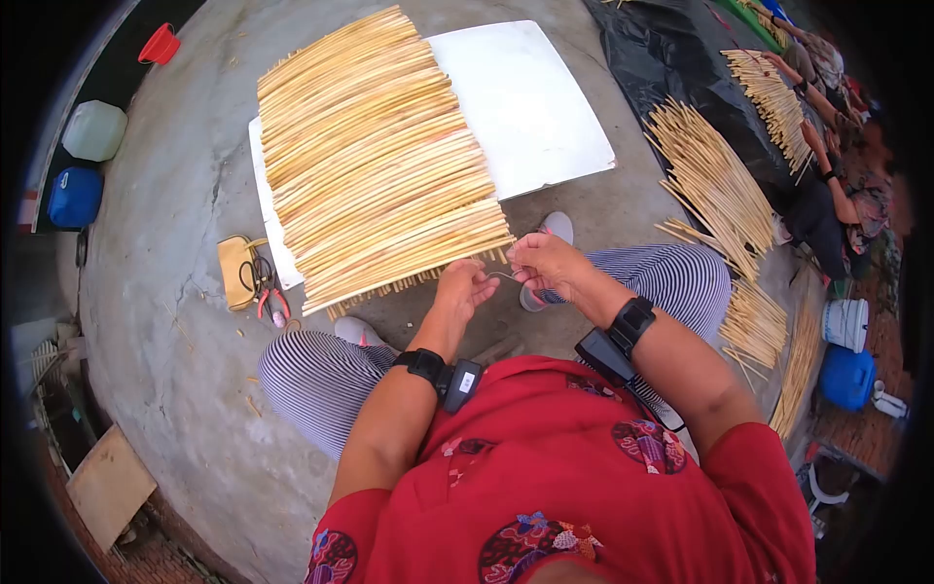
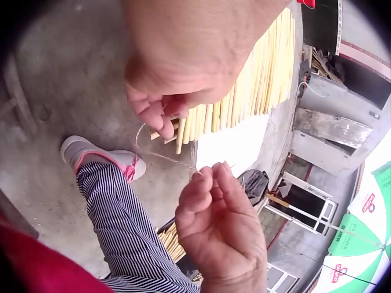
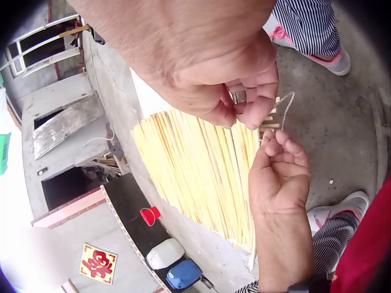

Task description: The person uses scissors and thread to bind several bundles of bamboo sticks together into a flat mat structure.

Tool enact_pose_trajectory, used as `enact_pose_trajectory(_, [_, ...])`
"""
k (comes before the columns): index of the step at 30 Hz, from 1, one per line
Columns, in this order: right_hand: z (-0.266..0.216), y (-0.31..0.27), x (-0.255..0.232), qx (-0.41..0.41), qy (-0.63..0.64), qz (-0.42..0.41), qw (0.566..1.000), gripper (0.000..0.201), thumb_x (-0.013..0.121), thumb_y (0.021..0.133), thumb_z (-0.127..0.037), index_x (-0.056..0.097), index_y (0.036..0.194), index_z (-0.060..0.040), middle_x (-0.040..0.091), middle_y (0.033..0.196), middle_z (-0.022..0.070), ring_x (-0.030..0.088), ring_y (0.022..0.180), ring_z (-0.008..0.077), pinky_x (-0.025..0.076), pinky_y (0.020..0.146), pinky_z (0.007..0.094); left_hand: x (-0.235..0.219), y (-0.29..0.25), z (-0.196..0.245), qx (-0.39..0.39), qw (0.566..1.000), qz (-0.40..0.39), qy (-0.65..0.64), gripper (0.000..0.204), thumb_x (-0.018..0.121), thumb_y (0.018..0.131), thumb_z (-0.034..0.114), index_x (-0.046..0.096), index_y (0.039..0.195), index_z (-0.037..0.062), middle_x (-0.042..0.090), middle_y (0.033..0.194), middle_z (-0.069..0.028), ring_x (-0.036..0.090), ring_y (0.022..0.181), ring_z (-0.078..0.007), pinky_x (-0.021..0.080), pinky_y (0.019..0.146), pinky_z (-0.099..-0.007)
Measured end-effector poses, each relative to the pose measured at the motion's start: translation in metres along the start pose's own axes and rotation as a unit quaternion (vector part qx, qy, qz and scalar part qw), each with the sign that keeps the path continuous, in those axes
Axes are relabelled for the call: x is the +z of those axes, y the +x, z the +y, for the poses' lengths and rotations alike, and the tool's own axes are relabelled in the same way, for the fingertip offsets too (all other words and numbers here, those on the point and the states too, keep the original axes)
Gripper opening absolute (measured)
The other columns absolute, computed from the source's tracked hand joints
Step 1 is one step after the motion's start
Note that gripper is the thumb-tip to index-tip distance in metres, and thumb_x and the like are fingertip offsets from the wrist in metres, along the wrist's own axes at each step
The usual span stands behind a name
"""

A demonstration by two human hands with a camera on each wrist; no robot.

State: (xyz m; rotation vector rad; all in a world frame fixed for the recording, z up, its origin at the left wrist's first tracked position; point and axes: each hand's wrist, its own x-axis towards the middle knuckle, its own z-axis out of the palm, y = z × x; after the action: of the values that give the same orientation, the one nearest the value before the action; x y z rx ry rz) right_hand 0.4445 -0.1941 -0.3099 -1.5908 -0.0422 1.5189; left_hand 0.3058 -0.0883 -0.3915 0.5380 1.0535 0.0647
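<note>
A mat of thin pale sticks (image 1: pixel 379 156) lies side by side on white boards (image 1: pixel 525 107). At its near right corner, a thin twine (image 2: pixel 165 157) curves between the two hands. The left hand (image 1: pixel 467 288) pinches one end between thumb and fingers, beside the stick ends. Close by on the right, the right hand (image 1: pixel 547 265) pinches the twine's other part with its fingertips. In the right wrist view the twine (image 3: pixel 290 104) makes a bent loop beside the stick ends, and the right hand (image 3: pixel 226 79) partly hides it.
Left of the mat lie a yellow pouch (image 1: pixel 235 273) and red-handled pliers (image 1: pixel 265 302). Stick bundles (image 1: pixel 705 180) lie on the right by black sheeting (image 1: pixel 647 58), near other people. A red bucket (image 1: pixel 159 45) and a blue container (image 1: pixel 75 198) stand at the far left.
</note>
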Motion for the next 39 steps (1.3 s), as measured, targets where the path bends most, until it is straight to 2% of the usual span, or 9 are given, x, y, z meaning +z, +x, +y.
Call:
enact_pose_trajectory(5, [0.048, 0.058, 0.008, -0.002, 0.228, 0.029, 0.973, 0.012, 0.062, 0.084, -0.010, 0.056, 0.093, -0.0044, 0.059, 0.081, 0.0058, 0.060, 0.069, 0.0159, 0.054, 0.064, 0.0271, 0.001, 0.005, 0.003, -0.005, 1.000, -0.018, -0.011, 0.011, 0.055, 0.085, 0.018, 0.054, 0.088, 0.0077, 0.044, 0.055, 0.0007, 0.052, 0.052, -0.0140, 0.041, 0.046, -0.0261])
enact_pose_trajectory(9, [0.056, 0.074, 0.026, 0.004, 0.303, -0.002, 0.953, 0.006, 0.063, 0.084, -0.007, 0.059, 0.089, -0.0051, 0.060, 0.074, 0.0032, 0.059, 0.065, 0.0112, 0.052, 0.059, 0.0226, 0.001, 0.002, 0.005, 0.001, 0.995, -0.014, -0.098, 0.024, 0.050, 0.092, 0.030, 0.052, 0.087, 0.0064, 0.041, 0.054, 0.0010, 0.046, 0.046, -0.0128, 0.037, 0.043, -0.0262])
enact_pose_trajectory(12, [0.053, 0.079, 0.027, 0.031, 0.306, -0.019, 0.951, 0.006, 0.064, 0.084, -0.009, 0.059, 0.086, -0.0061, 0.060, 0.073, 0.0019, 0.057, 0.061, 0.0083, 0.049, 0.053, 0.0203, -0.005, 0.012, -0.001, -0.009, 0.992, -0.049, -0.117, 0.032, 0.043, 0.096, 0.035, 0.050, 0.085, 0.0058, 0.040, 0.053, 0.0011, 0.044, 0.045, -0.0125, 0.036, 0.042, -0.0261])
enact_pose_trajectory(15, [0.056, 0.084, 0.029, -0.006, 0.285, 0.041, 0.958, 0.008, 0.064, 0.084, -0.012, 0.057, 0.083, -0.0068, 0.060, 0.072, 0.0015, 0.055, 0.056, 0.0071, 0.048, 0.048, 0.0193, -0.005, 0.015, 0.002, -0.037, 0.989, -0.083, -0.119, 0.031, 0.039, 0.097, 0.032, 0.049, 0.083, 0.0066, 0.040, 0.053, 0.0012, 0.043, 0.045, -0.0123, 0.037, 0.041, -0.0253])
enact_pose_trajectory(18, [0.064, 0.082, 0.031, -0.064, 0.269, 0.071, 0.958, 0.011, 0.063, 0.085, -0.015, 0.056, 0.081, -0.0068, 0.060, 0.070, 0.0027, 0.054, 0.054, 0.0084, 0.047, 0.045, 0.0198, 0.006, 0.003, 0.008, -0.055, 0.992, -0.045, -0.101, 0.031, 0.042, 0.097, 0.032, 0.050, 0.079, 0.0081, 0.038, 0.054, 0.0037, 0.040, 0.047, -0.0094, 0.036, 0.043, -0.0216])
enact_pose_trajectory(22, [0.070, 0.091, 0.023, -0.029, 0.266, 0.039, 0.963, 0.011, 0.063, 0.085, -0.019, 0.058, 0.081, -0.0096, 0.057, 0.067, -0.0019, 0.051, 0.053, 0.0059, 0.044, 0.045, 0.0171, 0.002, 0.013, -0.001, -0.042, 0.994, -0.060, -0.077, 0.031, 0.041, 0.096, 0.031, 0.051, 0.079, 0.0088, 0.050, 0.057, 0.0009, 0.050, 0.048, -0.0092, 0.039, 0.041, -0.0209])
enact_pose_trajectory(29, [0.079, 0.092, 0.014, 0.071, 0.291, -0.083, 0.950, 0.015, 0.062, 0.087, -0.020, 0.059, 0.082, -0.0059, 0.061, 0.068, 0.0038, 0.054, 0.050, 0.0108, 0.043, 0.042, 0.0194, -0.003, 0.001, 0.006, -0.056, 0.994, -0.058, 0.079, 0.022, 0.045, 0.090, 0.024, 0.059, 0.081, 0.0099, 0.059, 0.063, -0.0012, 0.057, 0.054, -0.0100, 0.041, 0.045, -0.0209])
enact_pose_trajectory(33, [0.066, 0.069, 0.029, 0.083, 0.284, -0.052, 0.954, 0.014, 0.065, 0.084, -0.018, 0.058, 0.079, -0.0066, 0.056, 0.063, 0.0018, 0.048, 0.048, 0.0102, 0.041, 0.040, 0.0215, 0.007, -0.022, 0.019, -0.060, 0.958, -0.055, 0.276, 0.021, 0.045, 0.087, 0.022, 0.058, 0.081, 0.0073, 0.063, 0.069, -0.0059, 0.060, 0.055, -0.0137, 0.043, 0.044, -0.0222])
enact_pose_trajectory(39, [0.077, 0.100, 0.012, 0.119, 0.269, -0.079, 0.953, 0.009, 0.065, 0.082, -0.014, 0.059, 0.077, -0.0091, 0.054, 0.062, 0.0000, 0.047, 0.048, 0.0074, 0.034, 0.039, 0.0184, 0.008, -0.025, 0.023, -0.002, 0.923, -0.055, 0.381, 0.022, 0.047, 0.086, 0.021, 0.059, 0.081, 0.0034, 0.063, 0.069, -0.0095, 0.061, 0.051, -0.0169, 0.045, 0.042, -0.0263])
